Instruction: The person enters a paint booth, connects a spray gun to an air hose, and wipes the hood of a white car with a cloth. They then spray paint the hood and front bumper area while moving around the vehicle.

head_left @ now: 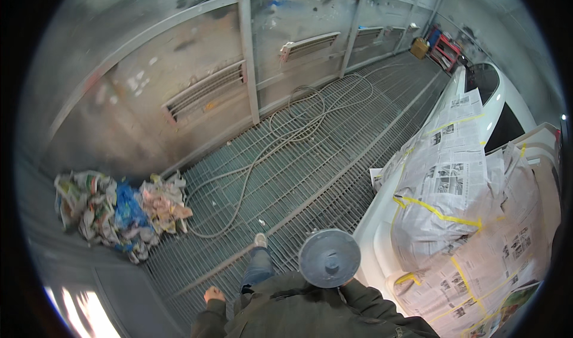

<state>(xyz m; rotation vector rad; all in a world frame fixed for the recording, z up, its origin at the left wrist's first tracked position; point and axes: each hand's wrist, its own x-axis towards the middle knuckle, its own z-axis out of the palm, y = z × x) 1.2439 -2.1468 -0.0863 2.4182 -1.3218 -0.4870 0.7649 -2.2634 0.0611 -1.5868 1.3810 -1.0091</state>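
Note:
My left hand (213, 294) hangs low beside my left leg, its fingers curled with nothing visible in them. In front of my body, on the right, is what looks like a spray gun (329, 258), seen from above by the round grey lid of its cup. The lid hides its lower parts and most of my right hand (347, 282), which grips it from below; only a sliver of skin shows at the dark sleeve. Close by on the right stands a white car (371, 248), partly covered with newspaper sheets (444, 180) held by yellow tape (439, 211).
Metal grating (286, 189) forms the floor. A looped hose (295, 136) lies across it. Crumpled paper and blue plastic (128, 209) are heaped at the left wall. Vented wall panels (206, 90) run along the far side. A red cart (444, 51) and cardboard box (419, 48) stand far back.

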